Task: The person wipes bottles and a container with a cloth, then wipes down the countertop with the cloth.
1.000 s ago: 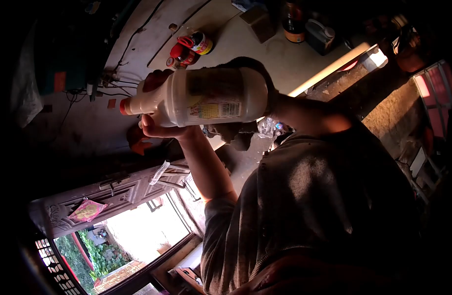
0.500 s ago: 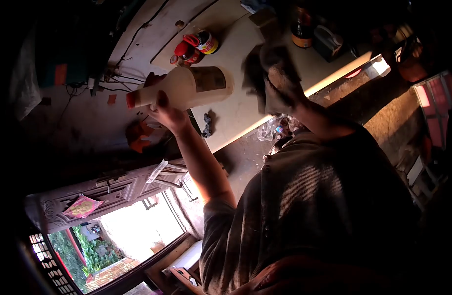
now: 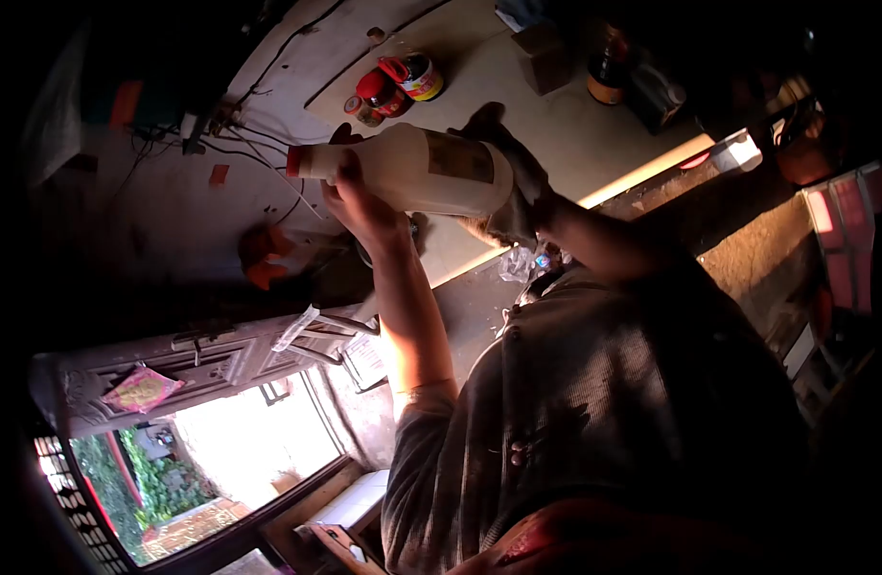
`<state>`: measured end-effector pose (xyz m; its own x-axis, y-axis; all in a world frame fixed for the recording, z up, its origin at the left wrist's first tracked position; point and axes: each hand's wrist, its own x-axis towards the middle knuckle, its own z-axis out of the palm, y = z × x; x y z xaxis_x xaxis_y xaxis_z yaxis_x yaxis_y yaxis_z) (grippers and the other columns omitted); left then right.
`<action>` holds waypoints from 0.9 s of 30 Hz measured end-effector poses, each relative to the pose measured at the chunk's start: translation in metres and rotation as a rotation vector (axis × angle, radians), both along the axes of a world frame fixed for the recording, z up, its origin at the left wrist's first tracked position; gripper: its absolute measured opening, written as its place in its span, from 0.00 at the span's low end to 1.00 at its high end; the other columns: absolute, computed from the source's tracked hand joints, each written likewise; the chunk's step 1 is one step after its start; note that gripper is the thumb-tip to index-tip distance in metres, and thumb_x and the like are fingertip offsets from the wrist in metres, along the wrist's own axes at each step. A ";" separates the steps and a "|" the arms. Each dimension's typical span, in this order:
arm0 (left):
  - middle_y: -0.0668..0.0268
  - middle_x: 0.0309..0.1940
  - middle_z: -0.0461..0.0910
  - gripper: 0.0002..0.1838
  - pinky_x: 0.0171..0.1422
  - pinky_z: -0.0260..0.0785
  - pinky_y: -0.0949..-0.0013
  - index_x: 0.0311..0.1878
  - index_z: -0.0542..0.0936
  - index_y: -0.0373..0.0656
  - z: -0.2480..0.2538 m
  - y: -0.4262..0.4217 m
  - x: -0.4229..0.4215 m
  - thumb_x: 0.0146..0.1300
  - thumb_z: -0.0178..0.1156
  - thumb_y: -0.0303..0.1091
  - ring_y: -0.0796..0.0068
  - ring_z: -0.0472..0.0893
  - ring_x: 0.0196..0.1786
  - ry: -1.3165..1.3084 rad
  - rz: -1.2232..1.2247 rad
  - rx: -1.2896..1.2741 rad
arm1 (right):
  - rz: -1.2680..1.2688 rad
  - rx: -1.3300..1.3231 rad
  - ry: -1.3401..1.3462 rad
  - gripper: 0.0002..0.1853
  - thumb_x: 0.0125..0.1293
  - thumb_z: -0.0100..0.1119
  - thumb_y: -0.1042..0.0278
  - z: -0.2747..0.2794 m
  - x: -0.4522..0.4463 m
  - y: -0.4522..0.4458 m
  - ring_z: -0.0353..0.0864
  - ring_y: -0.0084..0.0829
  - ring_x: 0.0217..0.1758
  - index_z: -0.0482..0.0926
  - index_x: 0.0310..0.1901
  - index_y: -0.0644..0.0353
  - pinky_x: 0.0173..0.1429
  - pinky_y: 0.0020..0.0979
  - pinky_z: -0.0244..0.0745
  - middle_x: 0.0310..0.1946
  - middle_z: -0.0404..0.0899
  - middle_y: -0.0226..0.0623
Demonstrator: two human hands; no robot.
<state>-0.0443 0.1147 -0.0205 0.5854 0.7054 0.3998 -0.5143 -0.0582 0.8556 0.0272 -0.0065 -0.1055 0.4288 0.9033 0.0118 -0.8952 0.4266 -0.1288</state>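
A large whitish plastic bottle [image 3: 393, 168] with a red cap [image 3: 293, 161] and a dark label [image 3: 460, 156] is held tilted nearly on its side above the table. Around its neck, close to the cap, my left hand [image 3: 359, 196] is closed. At the other end, my right hand [image 3: 548, 213] presses a dark cloth [image 3: 513, 158] against the bottle's base. Shadow and the cloth hide most of the right fingers.
Red-lidded jars [image 3: 383, 93] and a yellow-labelled bottle [image 3: 422, 77] stand on the pale table [image 3: 479, 72]. A dark bottle [image 3: 606, 77] is farther right. Cables [image 3: 249, 134] run at the left, and a bright doorway [image 3: 259, 441] opens at lower left.
My right hand has brought the cloth down and left onto the bottle's base; before, it was apart from the bottle. The bottle has shifted slightly right in my left hand.
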 end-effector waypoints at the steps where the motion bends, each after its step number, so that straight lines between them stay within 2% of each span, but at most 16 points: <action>1: 0.59 0.37 0.72 0.30 0.43 0.70 0.64 0.50 0.68 0.30 0.001 0.002 -0.004 0.58 0.52 0.50 0.66 0.75 0.38 -0.016 0.014 -0.007 | 0.000 -0.104 -0.029 0.21 0.62 0.49 0.45 0.046 -0.022 -0.016 0.74 0.25 0.41 0.71 0.45 0.55 0.46 0.31 0.71 0.37 0.75 0.31; 3: 0.60 0.38 0.72 0.33 0.45 0.70 0.64 0.51 0.68 0.32 0.007 0.003 -0.013 0.61 0.49 0.57 0.68 0.74 0.40 0.133 0.083 0.019 | -0.010 -0.100 -0.126 0.20 0.61 0.51 0.47 0.049 -0.040 -0.020 0.74 0.27 0.40 0.71 0.45 0.54 0.45 0.31 0.71 0.37 0.75 0.32; 4: 0.58 0.44 0.73 0.38 0.52 0.67 0.63 0.54 0.68 0.32 0.009 0.003 -0.018 0.63 0.38 0.64 0.66 0.75 0.45 0.251 0.123 0.132 | -0.031 -0.108 -0.194 0.20 0.61 0.52 0.48 0.045 -0.045 -0.020 0.74 0.28 0.40 0.71 0.46 0.54 0.45 0.32 0.71 0.37 0.74 0.33; 5: 0.58 0.44 0.73 0.38 0.52 0.67 0.63 0.54 0.68 0.32 0.005 0.007 -0.021 0.63 0.38 0.64 0.66 0.75 0.45 0.233 0.136 0.122 | -0.064 -0.128 -0.289 0.19 0.61 0.52 0.49 0.042 -0.049 -0.020 0.74 0.29 0.40 0.71 0.46 0.54 0.44 0.32 0.71 0.37 0.74 0.33; 7: 0.59 0.38 0.76 0.33 0.54 0.64 0.68 0.46 0.72 0.30 -0.006 0.016 -0.025 0.67 0.34 0.57 0.71 0.73 0.46 0.108 0.075 0.185 | -0.184 -0.208 -0.574 0.19 0.60 0.54 0.51 0.038 -0.056 -0.020 0.74 0.30 0.39 0.71 0.46 0.54 0.43 0.32 0.71 0.37 0.74 0.34; 8: 0.58 0.43 0.76 0.37 0.60 0.59 0.65 0.45 0.73 0.30 -0.003 0.021 -0.036 0.68 0.27 0.58 0.71 0.72 0.51 0.124 -0.061 0.263 | -0.279 -0.265 -0.773 0.19 0.59 0.54 0.52 0.039 -0.057 -0.017 0.74 0.31 0.38 0.71 0.47 0.54 0.42 0.33 0.72 0.37 0.74 0.35; 9: 0.57 0.45 0.76 0.35 0.58 0.62 0.65 0.46 0.73 0.30 -0.008 0.031 -0.045 0.68 0.31 0.57 0.69 0.74 0.50 0.152 -0.136 0.164 | -0.387 -0.321 -0.974 0.19 0.59 0.55 0.52 0.042 -0.057 -0.014 0.74 0.32 0.38 0.71 0.47 0.54 0.41 0.33 0.72 0.37 0.74 0.36; 11: 0.58 0.42 0.77 0.27 0.53 0.67 0.67 0.45 0.74 0.31 -0.003 0.036 -0.064 0.69 0.39 0.50 0.69 0.76 0.46 0.112 -0.201 0.350 | -0.645 -0.436 -1.361 0.19 0.58 0.56 0.54 0.052 -0.057 -0.006 0.74 0.33 0.37 0.71 0.48 0.53 0.40 0.34 0.72 0.37 0.74 0.37; 12: 0.58 0.42 0.77 0.27 0.53 0.67 0.67 0.45 0.74 0.31 -0.003 0.036 -0.066 0.69 0.39 0.50 0.69 0.76 0.46 0.100 -0.193 0.340 | -0.794 -0.513 -1.551 0.19 0.57 0.57 0.55 0.059 -0.059 0.000 0.74 0.34 0.37 0.71 0.48 0.53 0.39 0.34 0.72 0.37 0.73 0.37; 15: 0.57 0.40 0.77 0.20 0.46 0.70 0.69 0.48 0.72 0.33 -0.003 0.039 -0.071 0.68 0.46 0.43 0.71 0.79 0.39 0.018 -0.162 0.263 | -1.094 -0.758 -1.880 0.20 0.56 0.59 0.58 0.084 -0.069 0.024 0.75 0.37 0.36 0.70 0.49 0.53 0.38 0.35 0.72 0.36 0.73 0.39; 17: 0.65 0.32 0.76 0.13 0.42 0.67 0.74 0.41 0.73 0.34 -0.002 0.042 -0.076 0.66 0.49 0.36 0.78 0.74 0.34 0.099 -0.324 0.119 | -1.177 -0.872 -1.942 0.21 0.55 0.61 0.60 0.093 -0.075 0.039 0.75 0.38 0.35 0.70 0.50 0.53 0.36 0.35 0.73 0.36 0.73 0.40; 19: 0.66 0.36 0.75 0.13 0.45 0.64 0.75 0.43 0.73 0.35 -0.015 0.049 -0.077 0.67 0.47 0.36 0.79 0.71 0.35 0.061 -0.404 0.170 | -1.212 -0.925 -1.943 0.21 0.54 0.62 0.61 0.098 -0.082 0.050 0.75 0.40 0.34 0.70 0.50 0.52 0.35 0.36 0.73 0.36 0.73 0.41; 23: 0.68 0.40 0.71 0.15 0.55 0.58 0.72 0.45 0.72 0.36 -0.017 0.034 -0.077 0.69 0.41 0.38 0.79 0.68 0.45 -0.078 -0.564 0.104 | -1.258 -0.918 -1.836 0.16 0.46 0.64 0.71 0.111 -0.101 0.055 0.72 0.41 0.34 0.74 0.39 0.54 0.35 0.37 0.70 0.27 0.72 0.40; 25: 0.67 0.43 0.71 0.16 0.59 0.57 0.71 0.49 0.70 0.36 -0.016 0.024 -0.076 0.70 0.40 0.38 0.76 0.68 0.50 -0.109 -0.645 -0.181 | -1.314 -1.031 -1.694 0.16 0.46 0.63 0.72 0.105 -0.102 0.058 0.73 0.41 0.33 0.75 0.39 0.52 0.34 0.37 0.70 0.26 0.71 0.39; 26: 0.65 0.46 0.71 0.18 0.62 0.55 0.69 0.54 0.67 0.35 -0.026 0.029 -0.072 0.70 0.41 0.39 0.73 0.68 0.54 -0.211 -0.794 -0.220 | -1.332 -1.068 -1.647 0.15 0.46 0.62 0.72 0.101 -0.100 0.059 0.73 0.41 0.33 0.75 0.39 0.51 0.34 0.37 0.70 0.26 0.71 0.38; 27: 0.65 0.46 0.71 0.18 0.62 0.55 0.69 0.54 0.67 0.35 -0.026 0.028 -0.071 0.70 0.41 0.39 0.73 0.68 0.54 -0.217 -0.797 -0.224 | -1.426 -1.113 -1.779 0.19 0.46 0.63 0.70 0.092 -0.092 0.062 0.74 0.41 0.32 0.74 0.43 0.50 0.33 0.36 0.71 0.28 0.72 0.41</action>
<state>-0.1155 0.1425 -0.0463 0.8668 0.1912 0.4606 -0.4833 0.5496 0.6814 -0.0653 0.0559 -0.0137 0.5930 0.1812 0.7846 0.7916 -0.3092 -0.5270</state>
